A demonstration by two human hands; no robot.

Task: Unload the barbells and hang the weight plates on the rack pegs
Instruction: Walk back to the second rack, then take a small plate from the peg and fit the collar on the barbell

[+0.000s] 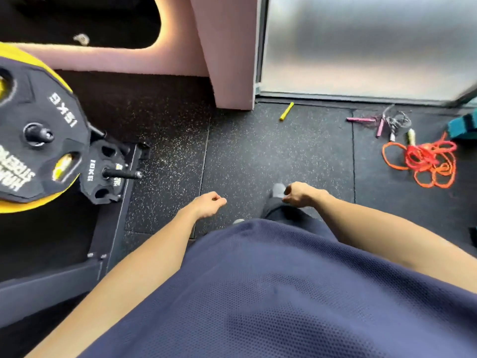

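Note:
A black 15 kg weight plate (38, 130) hangs on a rack peg (38, 135) at the left, in front of a larger yellow plate (15, 205). Below it a small black 10 kg plate (100, 174) sits on a lower peg (121, 173) of the black rack (111, 228). My left hand (209, 204) hangs over the speckled floor to the right of the rack, fingers loosely curled, holding nothing. My right hand (299, 193) hangs beside it, also loosely curled and empty. No barbell is in view.
A pink pillar (232, 60) stands ahead, with a frosted glass door (361, 47) to its right. Orange and red skipping ropes (423, 161), pink-handled ropes (379, 122) and a yellow handle (286, 111) lie on the black rubber floor (271, 156). A teal object (464, 125) sits at the far right.

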